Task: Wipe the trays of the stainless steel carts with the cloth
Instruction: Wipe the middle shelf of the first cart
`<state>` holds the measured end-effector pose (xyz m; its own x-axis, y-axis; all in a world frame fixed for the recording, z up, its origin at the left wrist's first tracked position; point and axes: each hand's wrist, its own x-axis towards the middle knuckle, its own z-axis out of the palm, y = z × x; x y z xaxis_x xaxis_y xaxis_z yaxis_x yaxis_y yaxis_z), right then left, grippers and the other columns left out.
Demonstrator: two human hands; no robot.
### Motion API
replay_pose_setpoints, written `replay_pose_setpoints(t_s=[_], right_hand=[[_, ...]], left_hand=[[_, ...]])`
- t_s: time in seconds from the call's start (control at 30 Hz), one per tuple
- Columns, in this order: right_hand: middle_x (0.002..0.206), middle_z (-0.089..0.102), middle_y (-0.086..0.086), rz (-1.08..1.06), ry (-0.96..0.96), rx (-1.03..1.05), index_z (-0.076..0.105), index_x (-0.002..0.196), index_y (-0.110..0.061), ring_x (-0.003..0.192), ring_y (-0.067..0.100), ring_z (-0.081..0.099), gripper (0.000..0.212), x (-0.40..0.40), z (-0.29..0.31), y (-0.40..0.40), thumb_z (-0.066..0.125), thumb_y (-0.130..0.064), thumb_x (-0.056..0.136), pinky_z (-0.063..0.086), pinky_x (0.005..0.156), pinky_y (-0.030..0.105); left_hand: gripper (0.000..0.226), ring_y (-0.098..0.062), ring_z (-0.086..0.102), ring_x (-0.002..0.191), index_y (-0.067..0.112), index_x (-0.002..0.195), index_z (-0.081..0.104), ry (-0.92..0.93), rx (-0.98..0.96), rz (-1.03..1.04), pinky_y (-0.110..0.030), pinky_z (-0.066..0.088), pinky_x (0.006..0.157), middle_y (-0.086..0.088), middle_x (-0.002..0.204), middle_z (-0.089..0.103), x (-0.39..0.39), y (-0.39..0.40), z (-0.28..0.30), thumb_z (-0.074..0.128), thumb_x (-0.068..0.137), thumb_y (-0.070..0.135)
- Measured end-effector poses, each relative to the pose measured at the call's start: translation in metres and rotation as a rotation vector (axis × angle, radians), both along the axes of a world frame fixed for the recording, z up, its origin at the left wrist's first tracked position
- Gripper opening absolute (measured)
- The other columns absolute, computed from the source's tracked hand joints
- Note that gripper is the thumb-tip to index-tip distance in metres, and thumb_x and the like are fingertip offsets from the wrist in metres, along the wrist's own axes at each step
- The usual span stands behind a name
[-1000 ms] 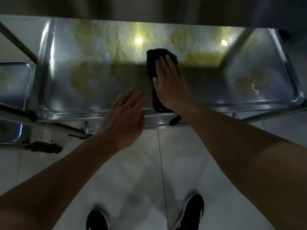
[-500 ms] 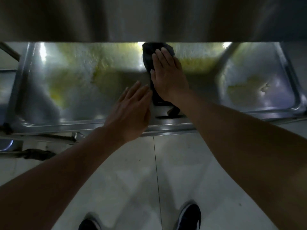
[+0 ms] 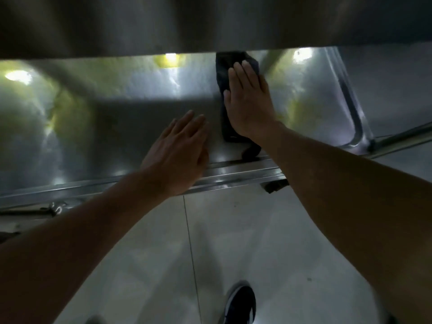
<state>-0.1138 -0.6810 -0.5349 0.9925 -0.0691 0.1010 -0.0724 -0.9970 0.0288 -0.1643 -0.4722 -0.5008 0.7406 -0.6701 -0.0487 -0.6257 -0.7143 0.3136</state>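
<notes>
A stainless steel cart tray (image 3: 117,127) spans the view, shiny with yellowish reflections. A dark cloth (image 3: 224,71) lies on it right of centre, reaching from the far side towards the near rim. My right hand (image 3: 249,101) presses flat on the cloth, fingers together and pointing away from me. My left hand (image 3: 180,150) hovers with fingers spread over the tray's near rim (image 3: 233,174), just left of the cloth, holding nothing. The cloth's far end slips under an upper shelf (image 3: 210,22) that hides the back of the tray.
The upper shelf overhangs the far half of the tray. A cart frame bar (image 3: 402,136) runs off to the right. Pale tiled floor (image 3: 233,242) lies below, with my dark shoe (image 3: 240,302) on it. A caster bracket (image 3: 55,206) shows under the rim at left.
My right hand has pushed the cloth farther away across the tray, up to the upper shelf. My left hand stayed near the front rim. The view tilted down and right.
</notes>
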Motion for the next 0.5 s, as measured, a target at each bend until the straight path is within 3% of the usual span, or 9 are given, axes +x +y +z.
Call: replay_pose_setpoints(t_s=[0.4,0.5], right_hand=[[0.167,0.015,0.008,-0.096,0.033,0.083,0.019,0.159,-0.009,0.155,0.021,0.006,0.059,-0.027,0.005,-0.121,0.022,-0.036,0.106,0.011,0.123,0.042],[0.167,0.017,0.009,-0.099,0.035,0.075,0.020,0.158,-0.008,0.155,0.022,0.007,0.059,-0.029,0.004,-0.138,0.022,-0.035,0.106,0.012,0.124,0.043]], left_hand=[[0.047,-0.029,0.029,0.144,0.008,0.140,0.044,-0.014,-0.094,-0.008,-0.047,0.027,0.117,-0.012,0.150,0.041,0.005,-0.108,-0.005,0.047,0.095,0.021],[0.037,-0.031,0.037,0.139,0.010,0.127,0.049,-0.012,-0.068,-0.036,-0.049,0.033,0.114,-0.012,0.142,0.046,0.011,-0.128,-0.007,0.041,0.094,0.024]])
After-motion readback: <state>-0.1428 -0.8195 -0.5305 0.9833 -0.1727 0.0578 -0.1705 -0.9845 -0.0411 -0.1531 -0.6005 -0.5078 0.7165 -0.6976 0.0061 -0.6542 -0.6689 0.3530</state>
